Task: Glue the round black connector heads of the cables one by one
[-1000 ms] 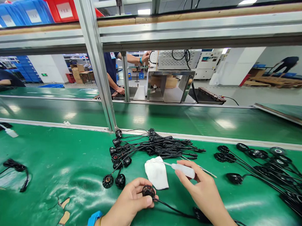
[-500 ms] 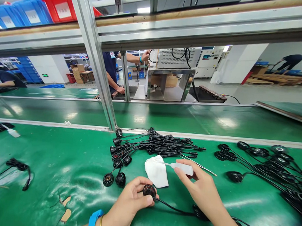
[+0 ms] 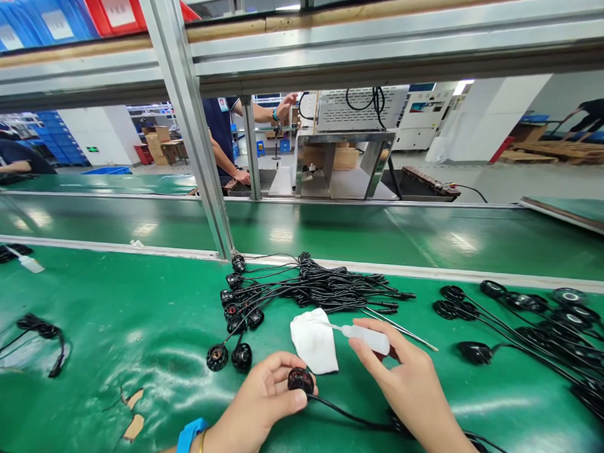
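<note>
Between the thumb and fingers of my left hand [image 3: 269,395] sits a round black cabled part [image 3: 300,381], its open face tilted up. A black cable [image 3: 346,417] runs from it to the right, passing beneath my right forearm. My right hand [image 3: 401,364] pinches a small translucent squeeze bottle [image 3: 370,338] that lies nearly level. The bottle's thin nozzle points left, over a folded white cloth [image 3: 313,344]; whether the tip touches it I cannot tell. Beyond the cloth lies a pile of black cables [image 3: 329,284] with round heads at its left end.
More black cabled parts [image 3: 528,323] lie at the right. A thin metal rod [image 3: 402,329] rests beside the cable pile. At the left are another squeeze bottle [image 3: 30,263] and a coiled cable [image 3: 40,328]. A metal post [image 3: 187,114] rises at the back edge; a co-worker [image 3: 223,139] stands beyond.
The round part in my left hand has tilted slightly. My right hand and the bottle stay almost in place. The co-worker's raised hand has shifted a little.
</note>
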The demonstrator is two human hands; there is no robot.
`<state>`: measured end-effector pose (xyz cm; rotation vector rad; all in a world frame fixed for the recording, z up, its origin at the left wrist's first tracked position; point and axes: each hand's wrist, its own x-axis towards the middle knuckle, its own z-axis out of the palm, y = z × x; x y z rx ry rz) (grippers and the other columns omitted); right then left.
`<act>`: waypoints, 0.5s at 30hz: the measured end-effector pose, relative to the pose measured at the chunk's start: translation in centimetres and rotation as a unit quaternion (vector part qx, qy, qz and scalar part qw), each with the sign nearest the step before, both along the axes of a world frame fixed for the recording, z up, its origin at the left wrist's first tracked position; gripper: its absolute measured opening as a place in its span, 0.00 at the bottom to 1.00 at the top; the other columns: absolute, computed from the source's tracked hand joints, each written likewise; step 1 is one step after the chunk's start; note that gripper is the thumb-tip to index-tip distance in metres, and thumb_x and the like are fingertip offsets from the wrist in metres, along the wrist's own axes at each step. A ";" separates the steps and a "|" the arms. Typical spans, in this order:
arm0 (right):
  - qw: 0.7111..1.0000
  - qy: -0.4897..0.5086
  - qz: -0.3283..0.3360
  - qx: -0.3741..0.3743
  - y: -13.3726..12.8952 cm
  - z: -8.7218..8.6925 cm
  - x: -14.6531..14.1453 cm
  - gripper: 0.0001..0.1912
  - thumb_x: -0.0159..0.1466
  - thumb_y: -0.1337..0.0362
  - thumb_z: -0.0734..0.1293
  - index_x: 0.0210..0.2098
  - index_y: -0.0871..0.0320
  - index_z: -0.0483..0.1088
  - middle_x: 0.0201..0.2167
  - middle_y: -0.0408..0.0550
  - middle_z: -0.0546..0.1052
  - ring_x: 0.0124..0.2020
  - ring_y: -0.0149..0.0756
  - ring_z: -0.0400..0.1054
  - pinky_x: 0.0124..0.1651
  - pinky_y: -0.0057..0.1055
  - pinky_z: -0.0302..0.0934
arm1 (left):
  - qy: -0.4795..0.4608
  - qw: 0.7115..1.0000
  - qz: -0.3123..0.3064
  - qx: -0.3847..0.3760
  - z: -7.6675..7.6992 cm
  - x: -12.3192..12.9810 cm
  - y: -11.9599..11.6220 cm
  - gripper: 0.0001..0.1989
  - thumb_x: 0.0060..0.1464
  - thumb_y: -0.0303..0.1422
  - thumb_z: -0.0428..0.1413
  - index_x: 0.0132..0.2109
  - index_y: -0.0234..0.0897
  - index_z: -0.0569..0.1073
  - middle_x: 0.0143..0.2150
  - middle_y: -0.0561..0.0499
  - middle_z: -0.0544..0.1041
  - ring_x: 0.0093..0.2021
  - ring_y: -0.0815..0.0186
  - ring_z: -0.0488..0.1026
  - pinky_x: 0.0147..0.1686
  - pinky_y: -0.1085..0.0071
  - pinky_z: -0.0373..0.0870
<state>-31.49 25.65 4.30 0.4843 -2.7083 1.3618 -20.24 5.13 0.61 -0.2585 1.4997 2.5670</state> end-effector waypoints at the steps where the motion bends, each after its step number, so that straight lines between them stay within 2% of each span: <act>1: 1.000 -0.018 -0.008 -0.009 0.0 0.1 0.0 0.24 0.60 0.43 0.66 0.43 0.55 0.75 0.40 0.48 0.78 0.31 0.35 0.70 0.32 0.28 0.65 | 0.003 1.000 0.003 -0.002 0.0 0.0 0.0 0.24 0.47 0.37 0.70 0.47 0.31 0.71 0.44 0.40 0.78 0.47 0.59 0.74 0.46 0.67 0.65; 5: 0.991 -0.102 -0.033 -0.079 0.5 0.4 -0.3 0.30 0.57 0.38 0.67 0.44 0.59 0.75 0.32 0.51 0.76 0.29 0.36 0.68 0.32 0.30 0.66 | 0.005 1.000 0.023 -0.006 0.1 0.1 0.2 0.24 0.48 0.38 0.69 0.47 0.32 0.70 0.45 0.41 0.77 0.48 0.59 0.74 0.48 0.66 0.65; 9: 0.977 -0.165 -0.033 -0.133 1.2 0.2 -0.7 0.34 0.57 0.37 0.68 0.46 0.61 0.73 0.26 0.49 0.72 0.26 0.35 0.66 0.31 0.30 0.65 | 0.006 0.999 0.039 -0.011 0.2 0.2 0.5 0.25 0.48 0.39 0.69 0.48 0.33 0.69 0.46 0.40 0.77 0.50 0.58 0.74 0.48 0.67 0.65; 15: 0.977 -0.182 0.029 -0.104 1.9 1.1 -0.3 0.30 0.57 0.37 0.68 0.42 0.59 0.74 0.23 0.48 0.70 0.25 0.35 0.65 0.30 0.29 0.64 | 0.014 0.998 0.056 -0.012 0.2 0.3 0.9 0.24 0.49 0.39 0.68 0.48 0.34 0.68 0.49 0.40 0.77 0.51 0.61 0.73 0.52 0.69 0.62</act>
